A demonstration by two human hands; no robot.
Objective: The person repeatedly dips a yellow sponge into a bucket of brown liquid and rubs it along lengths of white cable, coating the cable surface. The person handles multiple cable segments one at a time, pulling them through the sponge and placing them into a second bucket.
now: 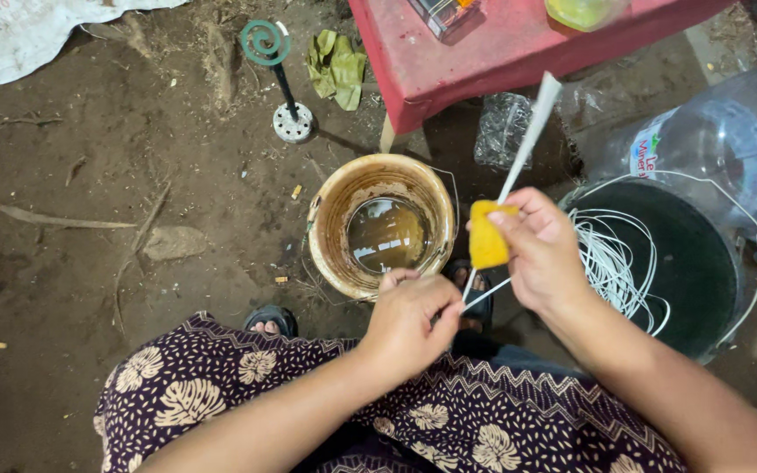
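Observation:
My right hand (543, 254) pinches a yellow sponge (487, 236) folded around a thin white strip (531, 136) that slants up toward the red table. My left hand (409, 320) grips the lower end of that same strip just below the sponge, fingers closed on it. Both hands hover over my lap, above a brown-stained bucket (326, 223) holding murky liquid. More white strips (611, 263) lie coiled in a dark green bucket (703, 271) to the right of my right hand.
A red table (484, 57) stands at the top, a large clear water jug (729, 149) at the right. A green spiral coil on a stand (278, 74) sits on the dirt floor, with a crumpled green leaf (336, 66) and white sack (19, 31).

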